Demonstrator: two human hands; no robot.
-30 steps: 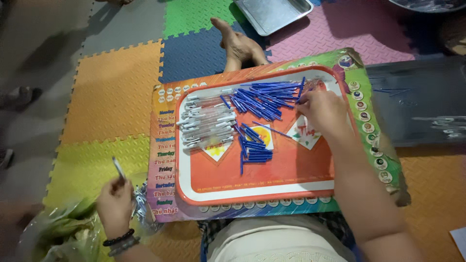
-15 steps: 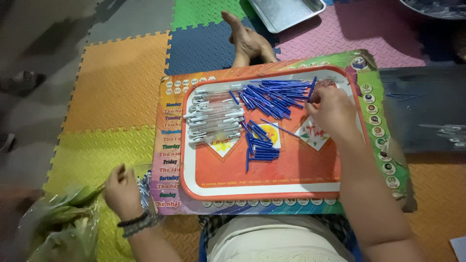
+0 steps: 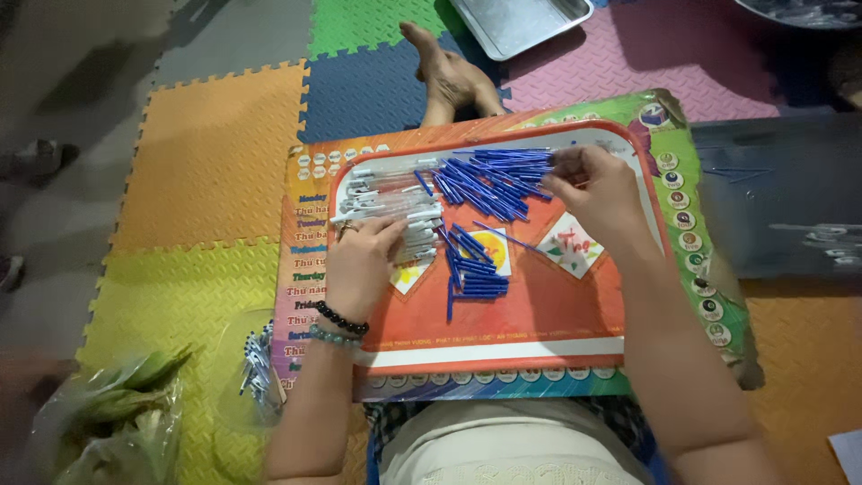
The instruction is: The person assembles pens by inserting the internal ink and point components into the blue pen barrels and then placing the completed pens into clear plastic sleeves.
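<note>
A large orange plastic board with a white border (image 3: 503, 332) is laid across the lap, over a floor of coloured foam tiles (image 3: 206, 162). On its upper part two heaps are kept: a pile of clear pen barrels with white ends (image 3: 391, 205) to the left and a loose heap of thin blue ink refills (image 3: 489, 180) beside it, with a smaller, neater cluster of blue refills (image 3: 476, 269) nearer the middle.

The left hand (image 3: 364, 260) is laid flat on the lower edge of the clear barrels, its fingers (image 3: 382, 235) spread slightly over them; whether one barrel is gripped cannot be told. The right hand (image 3: 597, 193) is held at the right end of the blue heap, its fingers (image 3: 561, 171) pinched on the tips of a few refills.

The step in hand is judged to be the picking of one barrel and one refill for joining. For the next move, a single refill must be separated from the heap and lined up with an open barrel end.

Compared with a second ago, the left hand has been brought up from the clear plastic bag of small pen parts (image 3: 256, 364) at the left onto the board; the right hand is found nearly where it was.
</note>
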